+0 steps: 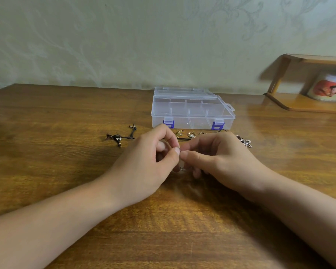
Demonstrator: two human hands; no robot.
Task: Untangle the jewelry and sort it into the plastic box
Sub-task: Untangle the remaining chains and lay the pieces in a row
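Left hand [153, 158] and right hand [211, 156] together at mid-table, fingertips meeting, thumb and forefinger of each pinched on a small silver jewelry piece [179, 149] held just above the wood. More of the same fine piece dangling below the fingers, near [182, 168]; too small to tell chain from clasp. Other fingers curled under.

Just beyond the hands, lying on the wooden table [66, 171]: a gold chain [179, 132], a gold ring [191, 135] beside it, thin black cord running between them and behind the right hand. At the right hand's far side, a silver ornament with dark red stones [245, 143], partly hidden by the knuckles. Well to the left, apart from the rest, a black cord with small metal beads [120, 137].

Behind the jewelry, a clear plastic box [192, 111] with dividers and two blue latches, lid down, compartments seemingly bare. Farther right, against the patterned wall, a wooden shelf [306, 105] with a blurred printed mug [329, 88].
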